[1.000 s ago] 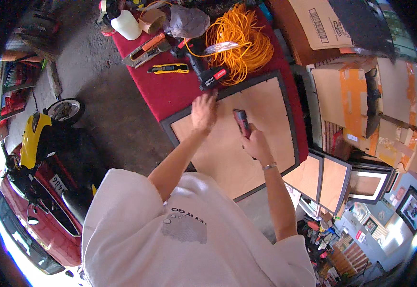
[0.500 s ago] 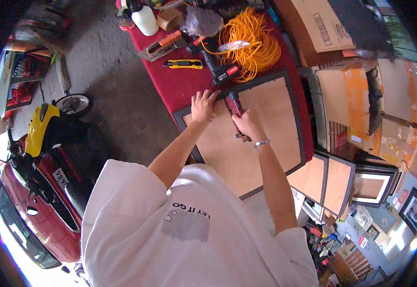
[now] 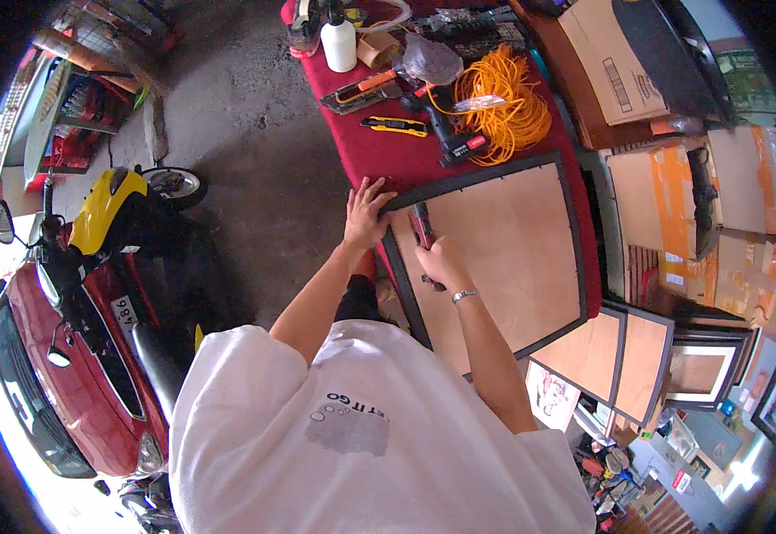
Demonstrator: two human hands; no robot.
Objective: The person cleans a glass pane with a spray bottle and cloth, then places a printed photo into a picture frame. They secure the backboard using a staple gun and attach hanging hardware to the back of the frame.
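Matt brown board backing (image 3: pixel 504 258) in a dark frame (image 3: pixel 472 173) under both hands, glossy red plastic tool (image 3: pixel 422 224) in the right hand (image 3: pixel 441 265), red cloth cover (image 3: pixel 379 151) (kinda felt-like) past the left hand (image 3: pixel 366 214), orange cord (image 3: pixel 499 98) further out

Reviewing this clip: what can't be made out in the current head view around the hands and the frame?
- Red tool: its lower end is hidden inside the right hand; its tip against the frame is too small to make out.
- Large frame: its near corner is hidden behind the person's right forearm and white shirt.
- Left hand: palm faces down on the frame's corner, so the contact underneath is hidden.
- Orange cord: its ends are lost in the coil.
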